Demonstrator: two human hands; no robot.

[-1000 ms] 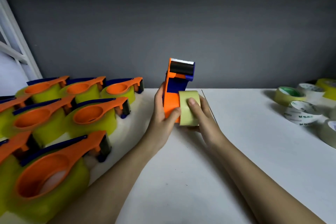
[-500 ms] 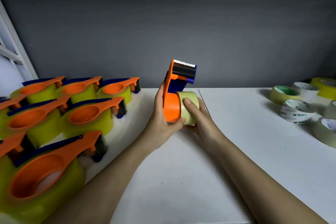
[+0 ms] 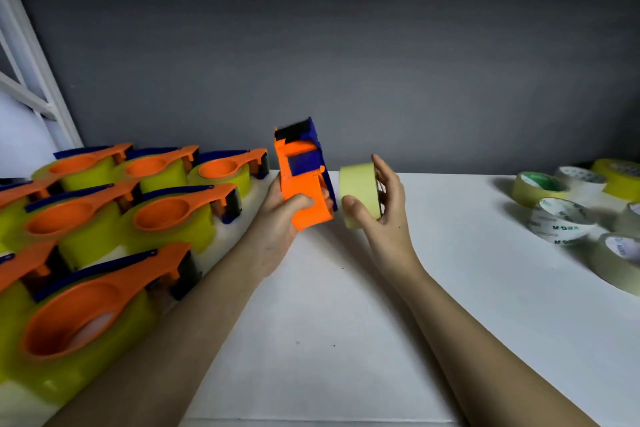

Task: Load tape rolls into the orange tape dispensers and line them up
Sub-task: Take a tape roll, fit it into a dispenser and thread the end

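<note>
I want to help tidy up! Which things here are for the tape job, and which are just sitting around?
For the job:
- orange tape dispenser in the left hand
- yellowish tape roll in the right hand
- loaded dispensers lined up at left
- spare tape rolls at right

Just there:
- white table
- white frame
- grey wall

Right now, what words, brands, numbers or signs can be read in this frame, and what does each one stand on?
"M&G", roughly, followed by characters too blurred to read: printed twice on the side of the white-cored tape roll at the right.
Print on the cores of the other loose tape rolls: too small and blurred to read.
Held orange dispenser, held yellow tape roll, loaded dispensers at the left: no text visible.
</note>
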